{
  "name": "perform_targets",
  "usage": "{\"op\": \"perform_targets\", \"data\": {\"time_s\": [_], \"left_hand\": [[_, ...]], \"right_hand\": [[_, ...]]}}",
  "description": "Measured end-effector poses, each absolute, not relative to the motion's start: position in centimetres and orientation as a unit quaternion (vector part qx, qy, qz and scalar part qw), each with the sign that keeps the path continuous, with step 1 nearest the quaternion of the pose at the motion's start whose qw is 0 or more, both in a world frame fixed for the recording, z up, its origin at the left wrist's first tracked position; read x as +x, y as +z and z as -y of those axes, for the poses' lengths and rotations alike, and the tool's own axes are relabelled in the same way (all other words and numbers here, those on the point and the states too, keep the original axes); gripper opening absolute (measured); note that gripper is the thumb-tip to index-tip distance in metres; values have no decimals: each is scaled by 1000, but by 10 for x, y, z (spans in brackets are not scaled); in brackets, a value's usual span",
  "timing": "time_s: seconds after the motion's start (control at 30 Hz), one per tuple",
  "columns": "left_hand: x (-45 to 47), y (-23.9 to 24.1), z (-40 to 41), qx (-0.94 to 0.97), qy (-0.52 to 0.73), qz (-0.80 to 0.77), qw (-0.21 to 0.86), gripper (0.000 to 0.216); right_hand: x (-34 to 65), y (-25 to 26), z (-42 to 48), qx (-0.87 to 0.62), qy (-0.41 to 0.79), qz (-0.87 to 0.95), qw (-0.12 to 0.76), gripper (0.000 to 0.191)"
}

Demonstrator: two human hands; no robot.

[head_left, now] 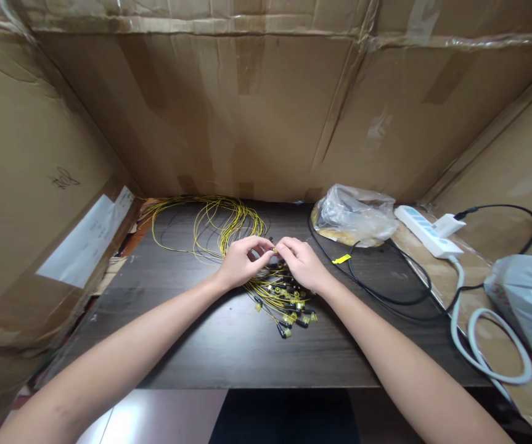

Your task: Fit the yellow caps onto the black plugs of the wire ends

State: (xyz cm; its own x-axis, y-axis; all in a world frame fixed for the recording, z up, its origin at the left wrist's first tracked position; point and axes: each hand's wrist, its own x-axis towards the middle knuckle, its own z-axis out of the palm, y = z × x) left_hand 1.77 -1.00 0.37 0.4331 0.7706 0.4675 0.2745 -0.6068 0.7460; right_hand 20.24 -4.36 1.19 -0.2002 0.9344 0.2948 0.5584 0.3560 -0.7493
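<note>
My left hand (248, 262) and my right hand (299, 262) meet above a bunch of thin yellow cables, fingertips pinched together around one small cable connector (274, 250). Its details are mostly covered by the fingers. Below and beside my right hand lie several black cable ends with clear yellow caps (291, 317), fanned out on the dark table (201, 351). The yellow cables (242, 225) run under my left hand and loop away toward the back left.
A clear plastic bag (356, 213) with yellowish contents sits at the back right. Near it are a black cable (376, 299) with a yellow tag (341, 259), and a white power strip (427, 231). Cardboard walls (247, 123) enclose the table. A pale plastic bag (529, 302) lies far right.
</note>
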Motion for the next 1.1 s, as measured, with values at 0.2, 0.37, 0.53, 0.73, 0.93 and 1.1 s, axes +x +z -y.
{"op": "perform_targets", "data": {"time_s": [0.2, 0.37, 0.53, 0.73, 0.93, 1.1], "left_hand": [[17, 0, 6, 766, 428, -345, 332, 20], [17, -1, 5, 748, 430, -360, 354, 21], [17, -2, 4, 735, 436, -361, 374, 23], [16, -2, 5, 751, 438, -353, 346, 19], [17, 2, 7, 781, 423, -337, 312, 14], [17, 2, 7, 778, 426, -344, 307, 14]], "right_hand": [[202, 14, 46, -509, 222, 736, 387, 14], [205, 17, 46, -522, 175, 740, 385, 8], [207, 20, 46, -534, 171, 734, 384, 5], [206, 21, 47, -545, 217, 727, 356, 13], [203, 19, 45, -546, 234, 736, 324, 31], [201, 17, 46, -534, 219, 726, 374, 9]]}}
